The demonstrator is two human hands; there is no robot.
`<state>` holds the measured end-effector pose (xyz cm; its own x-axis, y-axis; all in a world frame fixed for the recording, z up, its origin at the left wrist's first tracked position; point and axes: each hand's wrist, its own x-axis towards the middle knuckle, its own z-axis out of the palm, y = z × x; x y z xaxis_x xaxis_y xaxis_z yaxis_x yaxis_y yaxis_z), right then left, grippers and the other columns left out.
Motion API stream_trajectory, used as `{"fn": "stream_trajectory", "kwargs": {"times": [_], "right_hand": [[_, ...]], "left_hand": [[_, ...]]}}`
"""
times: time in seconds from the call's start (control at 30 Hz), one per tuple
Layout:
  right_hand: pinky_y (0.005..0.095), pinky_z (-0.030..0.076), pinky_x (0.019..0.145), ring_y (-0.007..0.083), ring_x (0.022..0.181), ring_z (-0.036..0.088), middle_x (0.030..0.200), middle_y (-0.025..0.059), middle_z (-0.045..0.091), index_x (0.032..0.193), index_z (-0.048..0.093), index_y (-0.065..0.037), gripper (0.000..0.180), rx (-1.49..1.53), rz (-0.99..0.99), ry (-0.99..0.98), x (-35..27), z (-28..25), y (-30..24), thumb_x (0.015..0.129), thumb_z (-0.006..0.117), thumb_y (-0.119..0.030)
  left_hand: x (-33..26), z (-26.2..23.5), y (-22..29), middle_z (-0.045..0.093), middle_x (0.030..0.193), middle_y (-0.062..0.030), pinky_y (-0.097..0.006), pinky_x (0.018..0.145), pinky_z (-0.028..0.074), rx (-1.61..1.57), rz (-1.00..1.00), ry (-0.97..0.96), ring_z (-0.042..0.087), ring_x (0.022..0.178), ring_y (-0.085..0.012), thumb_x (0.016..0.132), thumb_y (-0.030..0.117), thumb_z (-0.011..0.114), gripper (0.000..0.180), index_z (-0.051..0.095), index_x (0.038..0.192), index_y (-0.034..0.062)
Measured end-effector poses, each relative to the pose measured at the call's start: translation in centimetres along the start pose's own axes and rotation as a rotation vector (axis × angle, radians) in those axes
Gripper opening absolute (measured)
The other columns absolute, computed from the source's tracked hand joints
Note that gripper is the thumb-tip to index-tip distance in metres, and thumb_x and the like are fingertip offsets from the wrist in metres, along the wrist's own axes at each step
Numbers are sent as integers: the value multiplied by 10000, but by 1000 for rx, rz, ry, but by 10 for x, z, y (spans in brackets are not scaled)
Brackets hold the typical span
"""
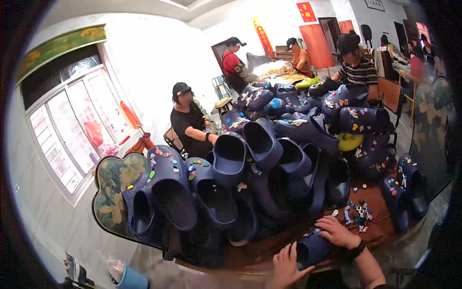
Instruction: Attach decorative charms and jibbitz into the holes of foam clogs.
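A navy foam clog (308, 250) rests at the table's near edge, its opening toward me. My left hand (287, 265) grips it at the heel end, thumb along the rim. Over the toe, my right hand (338, 232) is closed on the clog's upper; whether a small charm is under its fingertips I cannot make out. One small bluish-white charm (308, 234) shows on the toe. Just beyond the right hand lies a loose cluster of colourful shoe charms (357, 214) on the brown tabletop cloth (378, 236).
A tall heap of navy clogs (262, 144), many with charms, covers the table's left and middle. More decorated clogs (406, 188) stand at the right edge. Several people work around the table's far side, including a person in black (187, 120). A blue bin (132, 278) stands on the floor at left.
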<state>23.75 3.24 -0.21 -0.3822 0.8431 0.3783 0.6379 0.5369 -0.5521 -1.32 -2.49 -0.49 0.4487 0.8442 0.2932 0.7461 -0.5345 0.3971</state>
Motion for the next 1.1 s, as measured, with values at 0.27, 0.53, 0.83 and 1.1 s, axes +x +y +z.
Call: {"fn": "stream_trajectory", "kwargs": {"times": [0.27,0.53,0.83,1.1], "right_hand": [[395,514,860,309,1026,586,1071,92,658,1001,669,-51,203,-165,-20,129,5,10,0,804,717,-54],[421,448,633,300,750,544,765,109,544,739,583,-58,204,-359,-118,199,31,18,6,814,737,-168],[434,430,598,313,651,544,676,108,516,641,561,-70,305,-296,-42,240,31,25,9,855,714,-225],[432,427,594,324,644,540,671,114,511,646,549,-63,309,-281,-36,213,33,26,9,871,696,-214]], "left_hand": [[-5,6,2,392,1370,-248,-536,1011,332,43,-31,18,408,1223,-430,707,574,766,1131,225,1500,-25],[3,6,-5,559,1200,-188,-454,915,415,110,60,151,552,1063,-337,852,614,644,872,415,1429,2],[2,6,-4,449,1309,-209,-476,960,350,113,69,42,453,1168,-350,810,651,658,1018,295,1481,-23],[5,3,-2,443,1311,-204,-466,944,372,129,62,12,463,1147,-358,766,606,729,1043,296,1472,-28]]}}
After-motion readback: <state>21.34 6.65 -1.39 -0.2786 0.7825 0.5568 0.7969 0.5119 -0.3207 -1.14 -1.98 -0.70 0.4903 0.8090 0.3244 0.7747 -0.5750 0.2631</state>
